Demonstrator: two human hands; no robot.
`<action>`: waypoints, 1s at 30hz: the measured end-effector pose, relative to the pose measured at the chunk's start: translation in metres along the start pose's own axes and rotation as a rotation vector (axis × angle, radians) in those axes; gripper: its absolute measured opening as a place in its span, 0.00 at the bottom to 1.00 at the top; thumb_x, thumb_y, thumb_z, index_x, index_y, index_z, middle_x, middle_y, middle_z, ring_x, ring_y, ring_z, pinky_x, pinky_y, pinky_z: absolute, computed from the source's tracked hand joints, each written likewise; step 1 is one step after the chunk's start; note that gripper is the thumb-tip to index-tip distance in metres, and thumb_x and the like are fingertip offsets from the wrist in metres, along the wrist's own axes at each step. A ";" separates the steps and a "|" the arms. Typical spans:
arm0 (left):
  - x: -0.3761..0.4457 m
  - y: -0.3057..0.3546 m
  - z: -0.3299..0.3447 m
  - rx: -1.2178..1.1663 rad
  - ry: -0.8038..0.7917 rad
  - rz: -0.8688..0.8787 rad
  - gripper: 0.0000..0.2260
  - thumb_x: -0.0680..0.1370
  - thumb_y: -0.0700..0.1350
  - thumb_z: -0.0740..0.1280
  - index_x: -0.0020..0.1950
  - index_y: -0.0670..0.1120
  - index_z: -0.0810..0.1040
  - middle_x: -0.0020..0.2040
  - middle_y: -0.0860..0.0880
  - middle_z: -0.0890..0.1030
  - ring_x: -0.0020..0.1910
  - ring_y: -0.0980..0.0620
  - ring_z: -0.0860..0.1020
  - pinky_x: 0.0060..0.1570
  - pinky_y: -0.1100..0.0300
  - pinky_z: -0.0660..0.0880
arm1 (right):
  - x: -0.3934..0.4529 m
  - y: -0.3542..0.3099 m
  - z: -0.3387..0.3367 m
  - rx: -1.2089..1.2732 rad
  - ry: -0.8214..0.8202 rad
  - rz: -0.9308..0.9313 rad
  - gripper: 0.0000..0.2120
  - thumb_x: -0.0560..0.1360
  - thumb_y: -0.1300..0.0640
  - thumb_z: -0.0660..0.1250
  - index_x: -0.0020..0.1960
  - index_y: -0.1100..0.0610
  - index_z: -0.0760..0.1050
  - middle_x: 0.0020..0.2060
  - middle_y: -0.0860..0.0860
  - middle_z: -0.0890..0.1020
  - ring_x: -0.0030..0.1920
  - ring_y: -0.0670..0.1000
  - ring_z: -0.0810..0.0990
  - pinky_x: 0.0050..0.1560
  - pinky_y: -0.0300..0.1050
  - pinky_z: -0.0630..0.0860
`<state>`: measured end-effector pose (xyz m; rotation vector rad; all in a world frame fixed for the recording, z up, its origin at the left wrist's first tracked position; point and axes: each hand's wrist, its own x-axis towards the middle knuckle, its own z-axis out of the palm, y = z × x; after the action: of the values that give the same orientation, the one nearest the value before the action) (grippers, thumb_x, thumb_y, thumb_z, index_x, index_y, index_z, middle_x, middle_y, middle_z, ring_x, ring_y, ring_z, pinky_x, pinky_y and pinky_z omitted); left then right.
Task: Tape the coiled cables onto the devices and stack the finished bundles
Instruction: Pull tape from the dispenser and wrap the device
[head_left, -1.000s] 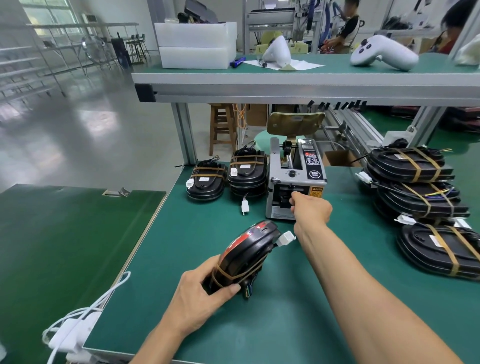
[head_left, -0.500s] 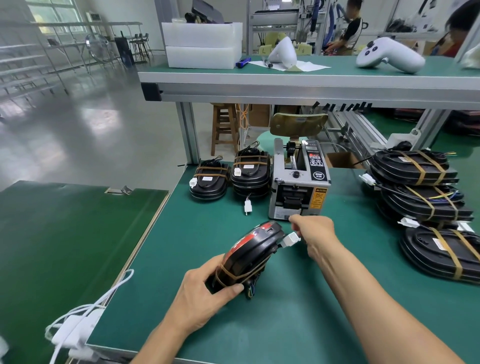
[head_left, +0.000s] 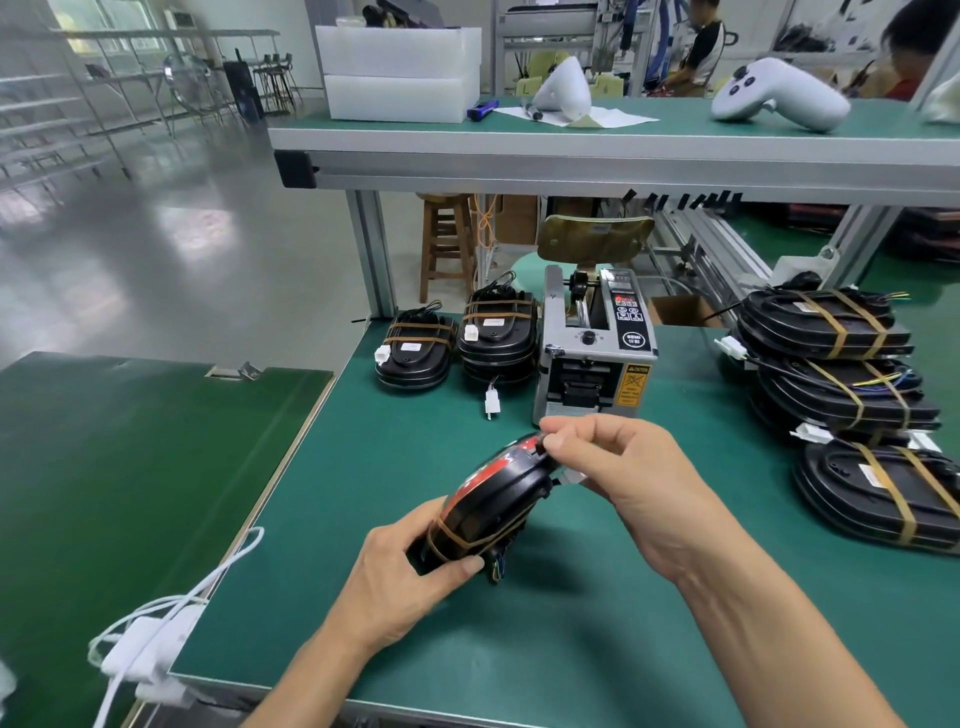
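Two hands met on one device (head_left: 496, 499): my left hand (head_left: 400, 577) gripped its near end, fingers curled round the smooth black shell where brown tape crossed it, and my right hand (head_left: 631, 478) pinched at its raised far end, thumb and forefinger closed there; what they pinched I could not tell. The device stood tilted, its near end down on the green matte surface (head_left: 571, 649), red showing on its upper face. Just beyond my right hand sat the boxy grey tape dispenser (head_left: 595, 348), its slot facing me. Left of it lay two low stacks of taped bundles (head_left: 457, 345), glossy and oval, with a white connector (head_left: 492, 402) loose in front. Along the right edge another stack of bundles (head_left: 852, 395) crowded in, banded with tan tape. Open green lay between my forearms and toward the near edge, where a white cable (head_left: 171, 613) hung off the left corner. A metal-framed shelf (head_left: 571, 161) closed off the space above.
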<state>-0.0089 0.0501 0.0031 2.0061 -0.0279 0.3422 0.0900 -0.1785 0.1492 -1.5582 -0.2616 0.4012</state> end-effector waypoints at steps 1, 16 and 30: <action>0.000 0.000 0.000 0.001 0.001 0.002 0.22 0.76 0.57 0.78 0.70 0.63 0.81 0.59 0.57 0.88 0.58 0.55 0.85 0.60 0.66 0.77 | -0.001 0.000 0.001 -0.013 0.007 -0.005 0.13 0.75 0.59 0.76 0.32 0.51 0.84 0.54 0.46 0.88 0.55 0.41 0.85 0.66 0.46 0.75; 0.000 -0.004 0.000 0.009 -0.016 0.001 0.24 0.76 0.57 0.79 0.71 0.64 0.80 0.61 0.58 0.87 0.60 0.55 0.85 0.63 0.64 0.77 | 0.003 0.002 -0.002 -0.057 0.037 0.022 0.08 0.73 0.63 0.76 0.35 0.61 0.85 0.47 0.47 0.89 0.54 0.38 0.85 0.57 0.40 0.75; 0.001 -0.005 0.001 0.032 -0.014 0.015 0.24 0.75 0.56 0.79 0.71 0.64 0.80 0.60 0.58 0.87 0.59 0.56 0.85 0.62 0.64 0.77 | 0.004 0.007 -0.002 -0.070 0.069 0.033 0.08 0.73 0.65 0.76 0.36 0.66 0.82 0.43 0.45 0.89 0.52 0.36 0.84 0.45 0.27 0.72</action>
<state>-0.0068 0.0517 -0.0015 2.0407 -0.0467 0.3405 0.0945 -0.1792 0.1423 -1.6441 -0.1983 0.3664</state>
